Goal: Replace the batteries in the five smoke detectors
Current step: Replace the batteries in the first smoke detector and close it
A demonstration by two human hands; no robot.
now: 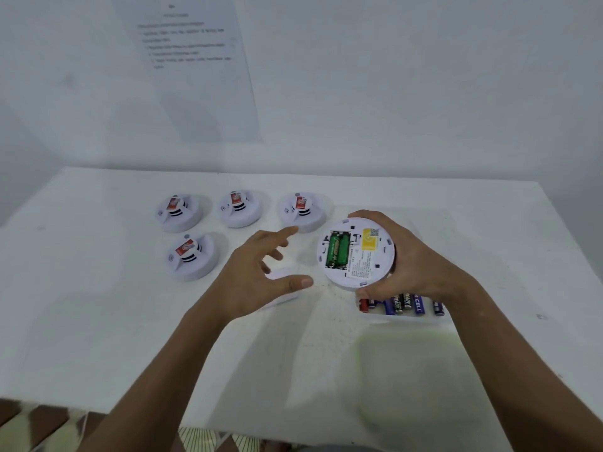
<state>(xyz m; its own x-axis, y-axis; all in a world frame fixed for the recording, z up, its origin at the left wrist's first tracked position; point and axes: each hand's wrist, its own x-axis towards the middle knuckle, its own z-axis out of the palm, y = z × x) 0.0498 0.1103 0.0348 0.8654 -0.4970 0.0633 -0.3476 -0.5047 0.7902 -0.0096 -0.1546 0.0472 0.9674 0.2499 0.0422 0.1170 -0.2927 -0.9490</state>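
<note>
Right hand [401, 256] grips the flipped detector [355, 254] at centre-right of frame, cover off, green batteries [337, 251] still in the bay. Left hand [261, 275] hovers spread, holding nothing; step looks like old-cell removal on the 1st unit. Next prob. needs left fingertips to pry the cells out, w/ fresh batteries [404, 303] waiting just below

A plain, staged work station rather than a lived-in room: a bare white tabletop [98, 321] pushed against a blank white wall [424, 76], with a printed instruction sheet [192, 70] taped to it. Its text is too blurred to read. Patterned floor tiles [36, 425] show below the near edge.
</note>
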